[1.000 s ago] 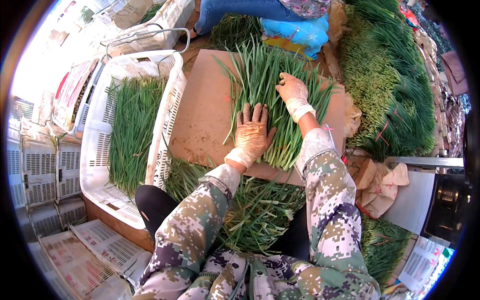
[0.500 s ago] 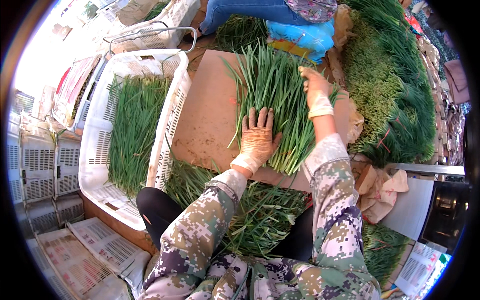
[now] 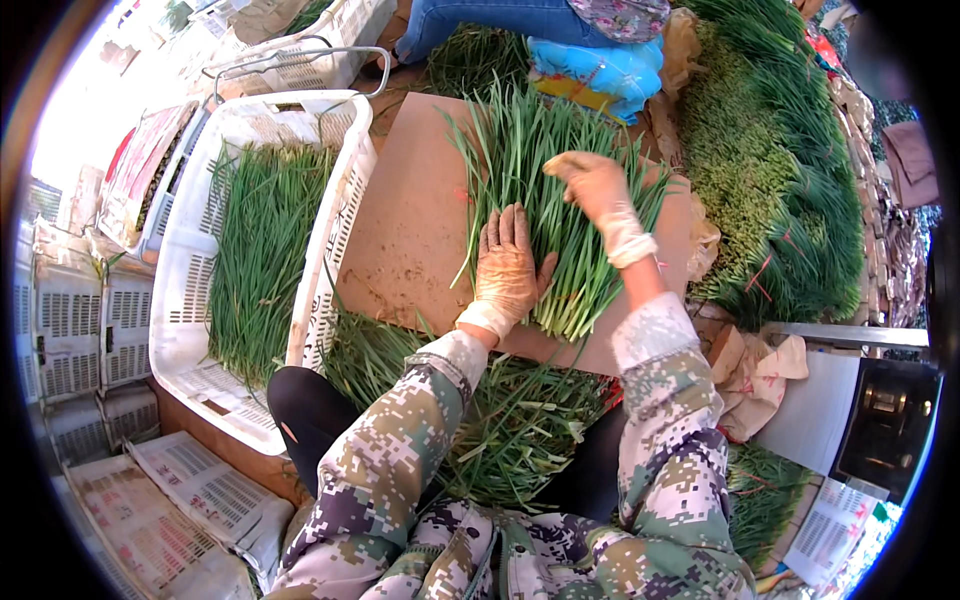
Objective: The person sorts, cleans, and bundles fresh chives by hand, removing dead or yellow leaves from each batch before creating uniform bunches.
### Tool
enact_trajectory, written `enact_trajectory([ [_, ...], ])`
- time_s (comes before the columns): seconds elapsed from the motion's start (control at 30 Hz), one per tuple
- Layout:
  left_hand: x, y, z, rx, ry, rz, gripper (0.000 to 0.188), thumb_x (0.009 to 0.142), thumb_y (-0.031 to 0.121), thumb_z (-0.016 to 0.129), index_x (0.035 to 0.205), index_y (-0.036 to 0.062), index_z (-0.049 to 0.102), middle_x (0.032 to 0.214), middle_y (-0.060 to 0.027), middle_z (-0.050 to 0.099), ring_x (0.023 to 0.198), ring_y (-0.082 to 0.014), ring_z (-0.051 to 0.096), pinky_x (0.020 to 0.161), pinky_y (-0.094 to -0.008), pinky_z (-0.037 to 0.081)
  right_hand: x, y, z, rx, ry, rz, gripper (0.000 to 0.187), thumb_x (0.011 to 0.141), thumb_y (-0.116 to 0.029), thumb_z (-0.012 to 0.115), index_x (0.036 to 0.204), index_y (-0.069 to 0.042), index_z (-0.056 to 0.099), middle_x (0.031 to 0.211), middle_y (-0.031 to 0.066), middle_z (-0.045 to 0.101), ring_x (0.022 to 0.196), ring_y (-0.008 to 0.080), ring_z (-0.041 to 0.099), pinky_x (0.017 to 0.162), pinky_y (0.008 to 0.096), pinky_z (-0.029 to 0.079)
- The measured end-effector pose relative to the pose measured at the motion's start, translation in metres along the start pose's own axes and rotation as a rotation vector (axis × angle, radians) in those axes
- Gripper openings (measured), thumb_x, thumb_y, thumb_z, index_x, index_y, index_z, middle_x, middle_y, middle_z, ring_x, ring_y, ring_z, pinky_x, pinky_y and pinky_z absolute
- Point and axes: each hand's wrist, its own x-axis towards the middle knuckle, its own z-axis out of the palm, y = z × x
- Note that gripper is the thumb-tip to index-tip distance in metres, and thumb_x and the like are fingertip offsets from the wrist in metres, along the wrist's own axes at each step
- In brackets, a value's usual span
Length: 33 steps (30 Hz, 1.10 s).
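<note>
A loose heap of garlic chives (image 3: 570, 235) lies on a brown board (image 3: 395, 230) before me, leaf tips pointing away and pale cut ends toward me. My left hand (image 3: 508, 275), in a stained thin glove, rests flat on the left side of the heap with its fingers stretched out. Above the middle of the heap is my right hand (image 3: 600, 195), also gloved, its fingers bent and pressed together toward the left. Whether a leaf is pinched in those fingers cannot be made out.
To the left stands a white plastic crate (image 3: 185, 290) partly filled with chives. Loose leaves (image 3: 515, 440) cover my lap. At the right lies a long pile of bundled chives (image 3: 800, 190). Another person's jeans-clad leg (image 3: 480, 25) and a blue cushion (image 3: 600, 75) are beyond the board.
My right hand has moved left over the chives from their right edge. The left hand stays pressed on the heap. The whole view has shifted slightly.
</note>
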Motion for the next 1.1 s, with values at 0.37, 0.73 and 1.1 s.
enact_trajectory([
  [0.37,-0.003,-0.001,0.001,0.0,-0.03,-0.048,0.086,0.09,0.042,0.061,0.15,-0.0073,0.024,0.151,-0.0247,0.034,0.141,-0.0453,0.031,0.117,-0.0526,0.024,-0.02,0.056,0.013,-0.373,0.082,0.134,0.025,0.09,-0.028,0.064,0.1,-0.007,0.074,0.09,0.0123,0.072,0.067,0.0241,0.069,0.07,0.0358,0.054],
  [0.73,-0.003,0.005,0.002,0.031,-0.015,-0.04,0.082,0.09,0.038,0.06,0.149,-0.0079,0.026,0.148,-0.0267,0.037,0.139,-0.0458,0.032,0.117,-0.053,0.024,-0.026,0.049,-0.007,0.4,0.165,0.342,0.02,0.095,-0.019,0.065,0.102,-0.004,0.075,0.093,0.0031,0.075,0.05,0.0106,0.058,0.051,0.0245,0.048],
  [1.1,-0.014,0.021,-0.024,0.069,-0.127,-0.084,0.079,0.09,0.041,0.059,0.151,0.0004,0.029,0.152,-0.0215,0.034,0.14,-0.0474,0.03,0.115,-0.0618,0.021,-0.257,-0.089,-0.037,0.367,-0.128,0.118,0.026,0.092,-0.008,0.06,0.115,0.001,0.067,0.081,0.0147,0.067,0.062,0.0257,0.062,0.058,0.0336,0.049],
])
